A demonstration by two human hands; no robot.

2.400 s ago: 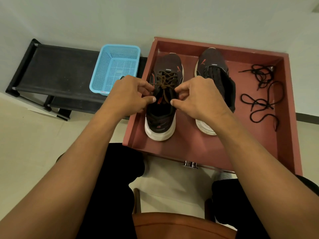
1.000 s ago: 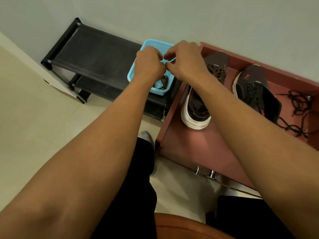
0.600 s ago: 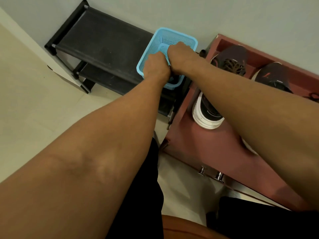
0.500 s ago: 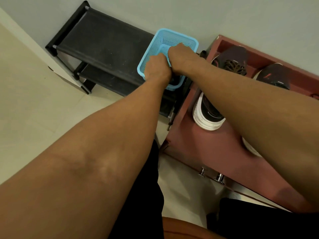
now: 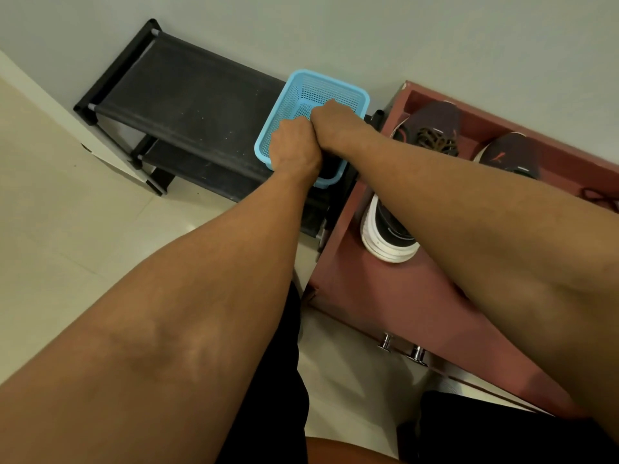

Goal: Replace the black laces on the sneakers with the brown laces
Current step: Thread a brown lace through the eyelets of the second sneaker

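Head view, looking down past both forearms.

- Left hand and right hand: both reach down into the blue basket, backs up, knuckles touching each other. My fingers curl downward out of sight behind the backs of the hands. I cannot tell whether they are apart or closed, nor what they hold or touch.
- A dark patch shows in the basket's near corner under my left wrist. Too hidden to say what it is.
- The basket sits on the right end of the black shoe rack, just beside the red-brown tray.
- Brown laces: threaded through the near sneaker, which stands in the tray on the side closest to the basket. My right forearm crosses its middle; its white heel shows below the arm.
- Far sneaker: beside the first, only the toe end visible, lacing hidden by my arm.
- Black laces: a small tangle at the picture's right edge, lying loose on the tray, well apart from my hands.

Writing: a reddish logo on the far sneaker's toe and pale marks on both uppers, too small to read.

Count: two hands, two sneakers, one basket, one rack with two shelves, one tray, two metal knobs on its front.
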